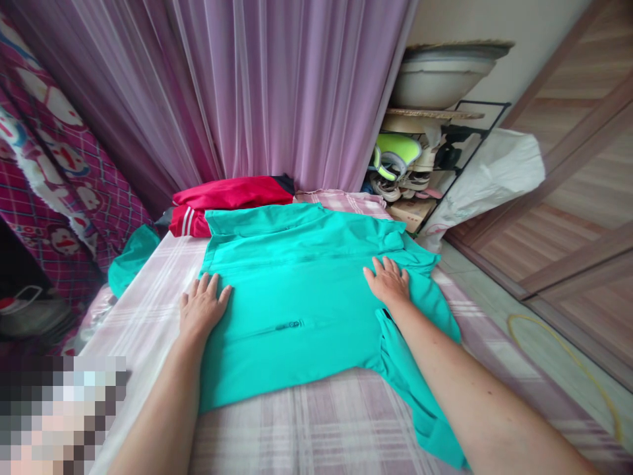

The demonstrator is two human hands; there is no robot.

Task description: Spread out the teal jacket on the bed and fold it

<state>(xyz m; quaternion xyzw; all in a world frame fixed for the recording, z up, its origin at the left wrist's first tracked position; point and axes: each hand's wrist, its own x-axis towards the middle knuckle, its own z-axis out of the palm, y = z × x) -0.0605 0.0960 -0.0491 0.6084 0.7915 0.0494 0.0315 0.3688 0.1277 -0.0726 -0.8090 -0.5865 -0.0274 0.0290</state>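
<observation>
Turquoise top (pixel 297 284) lies spread on checked cloth (pixel 301 429), the left hand (pixel 202 309) flat on its left edge, the right hand (pixel 389 284) flat on it by a sleeve (pixel 413 384), fingers extended, slightly parted, cloth showing past its left and near edges, a red garment (pixel 232 193) at its far-left corner.

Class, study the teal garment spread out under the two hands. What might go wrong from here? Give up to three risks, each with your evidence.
1. The near sleeve lies bunched and partly hidden by the right forearm, so it might snag or twist if that arm moves.
2. Creases run along the far part of the teal garment; pressing might set them.
3. The red garment lies against its far edge and could get pushed.
</observation>
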